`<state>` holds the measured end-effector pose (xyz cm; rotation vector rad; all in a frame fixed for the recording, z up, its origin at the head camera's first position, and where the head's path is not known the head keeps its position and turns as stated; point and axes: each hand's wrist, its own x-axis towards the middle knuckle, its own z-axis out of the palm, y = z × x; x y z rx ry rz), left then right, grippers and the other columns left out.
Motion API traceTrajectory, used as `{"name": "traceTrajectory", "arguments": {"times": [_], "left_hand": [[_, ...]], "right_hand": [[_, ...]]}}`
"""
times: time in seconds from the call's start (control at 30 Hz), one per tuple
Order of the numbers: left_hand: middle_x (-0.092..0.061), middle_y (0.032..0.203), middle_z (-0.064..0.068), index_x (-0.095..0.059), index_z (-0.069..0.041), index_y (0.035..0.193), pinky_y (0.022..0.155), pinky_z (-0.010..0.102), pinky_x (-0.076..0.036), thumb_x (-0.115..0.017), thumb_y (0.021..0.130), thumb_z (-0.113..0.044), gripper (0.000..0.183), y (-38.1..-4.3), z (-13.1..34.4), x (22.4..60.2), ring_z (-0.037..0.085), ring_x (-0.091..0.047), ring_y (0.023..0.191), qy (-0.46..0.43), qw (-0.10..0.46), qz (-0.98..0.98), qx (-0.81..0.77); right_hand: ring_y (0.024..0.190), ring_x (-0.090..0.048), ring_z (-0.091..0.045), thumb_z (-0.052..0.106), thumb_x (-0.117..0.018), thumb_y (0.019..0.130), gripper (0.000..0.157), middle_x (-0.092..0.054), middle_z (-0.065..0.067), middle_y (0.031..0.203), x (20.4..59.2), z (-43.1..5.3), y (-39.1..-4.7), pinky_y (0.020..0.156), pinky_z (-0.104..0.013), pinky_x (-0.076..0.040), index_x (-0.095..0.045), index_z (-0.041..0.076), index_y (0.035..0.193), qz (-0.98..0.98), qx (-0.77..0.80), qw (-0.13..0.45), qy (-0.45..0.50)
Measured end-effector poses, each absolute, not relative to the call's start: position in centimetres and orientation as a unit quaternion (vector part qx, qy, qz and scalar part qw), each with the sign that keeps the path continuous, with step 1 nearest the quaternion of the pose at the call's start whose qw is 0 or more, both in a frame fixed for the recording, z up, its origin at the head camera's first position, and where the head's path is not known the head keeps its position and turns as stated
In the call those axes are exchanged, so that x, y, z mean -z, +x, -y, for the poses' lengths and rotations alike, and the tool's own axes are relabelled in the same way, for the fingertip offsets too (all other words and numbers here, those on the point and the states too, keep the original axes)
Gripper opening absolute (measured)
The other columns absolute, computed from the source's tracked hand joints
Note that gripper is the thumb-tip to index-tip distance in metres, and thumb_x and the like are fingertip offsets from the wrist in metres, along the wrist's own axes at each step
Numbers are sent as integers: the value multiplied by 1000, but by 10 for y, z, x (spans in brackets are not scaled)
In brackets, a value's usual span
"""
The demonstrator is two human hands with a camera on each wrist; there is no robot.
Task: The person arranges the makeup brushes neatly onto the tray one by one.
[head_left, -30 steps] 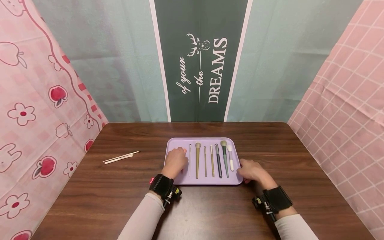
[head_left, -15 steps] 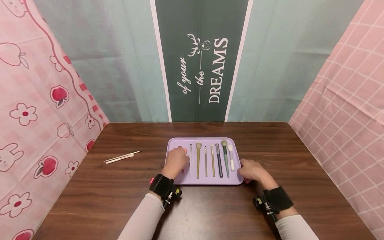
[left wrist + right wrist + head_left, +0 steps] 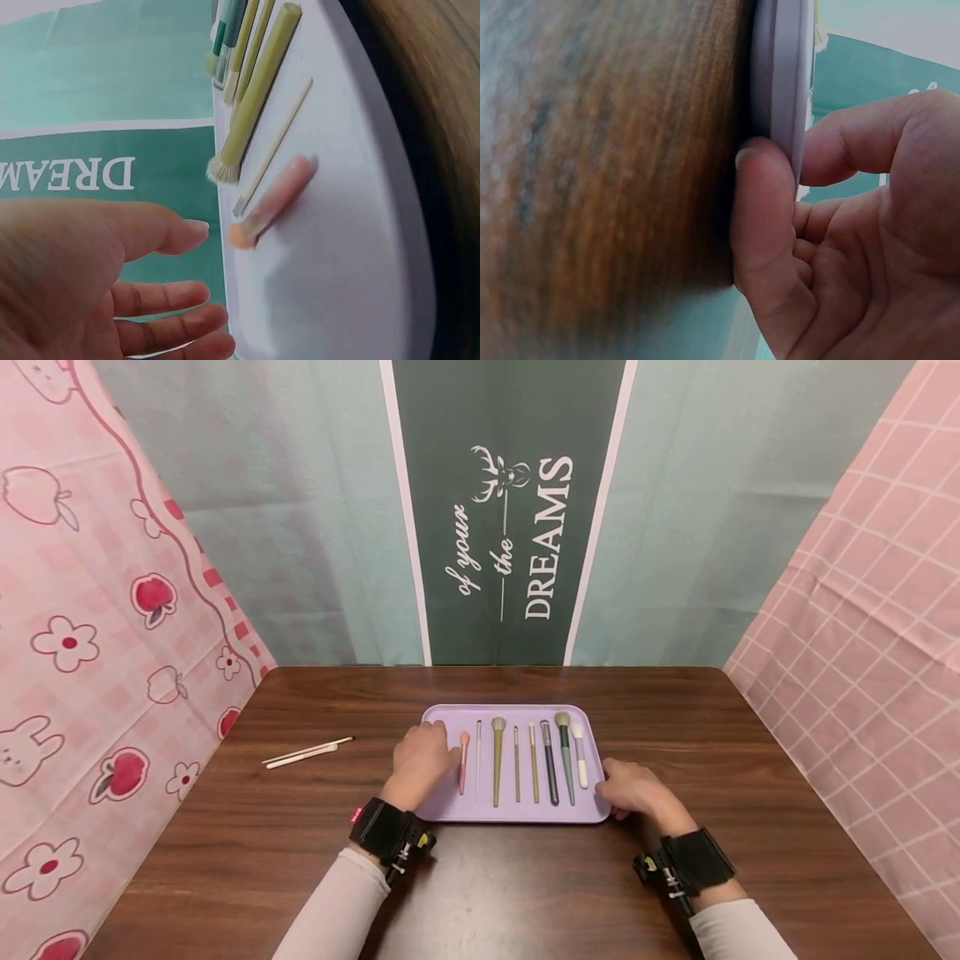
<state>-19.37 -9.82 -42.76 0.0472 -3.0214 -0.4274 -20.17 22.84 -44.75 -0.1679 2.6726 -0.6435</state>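
Note:
A lilac tray bears a row of makeup brushes lying side by side. Leftmost in the row is a small pink brush with an orange-pink head. My left hand hovers over the tray's left end beside it; in the left wrist view the thumb and fingers are spread apart from the pink brush, holding nothing. To its right lie a thin pale brush and a thick olive brush. At the right edge my right hand pinches the tray's rim between thumb and fingers.
Two slim brushes, one white and one dark-tipped, lie on the wooden table left of the tray. Further right on the tray are a dark brush, a green brush and a white-tipped brush. Curtains enclose the back and sides.
My left hand has let go of the pink brush and moved left, uncovering it on the tray. My right hand keeps its grip on the rim.

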Motion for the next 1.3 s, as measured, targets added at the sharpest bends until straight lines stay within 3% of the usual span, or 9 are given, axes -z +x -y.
{"name": "traceTrajectory", "arguments": {"times": [0.37, 0.7, 1.3], "left_hand": [[-61, 115, 18, -66, 0, 120, 90, 53, -48, -73, 90, -36, 48, -186, 124, 424, 37, -53, 111, 18, 41, 992, 117], [-61, 108, 21, -66, 2, 109, 88, 59, -47, -73, 90, -33, 41, -178, 161, 425, 42, -54, 109, 18, 64, 992, 106], [-56, 122, 31, -57, 9, 123, 91, 65, -43, -69, 93, -27, 49, -164, 227, 426, 50, -50, 116, 46, 33, 994, 98]], "right_hand": [[56, -64, -17, 13, -56, 90, 16, -62, -7, 70, 448, -228, -201, 55, -31, -52, -58, 0, 99, -952, 231, 193, -54], [56, -64, -18, 13, -55, 90, 17, -62, -7, 69, 448, -229, -201, 55, -31, -52, -58, 0, 100, -952, 231, 191, -59], [55, -63, -17, 13, -55, 89, 15, -62, -6, 68, 448, -229, -199, 54, -31, -52, -58, 1, 97, -955, 227, 180, -64]]}}
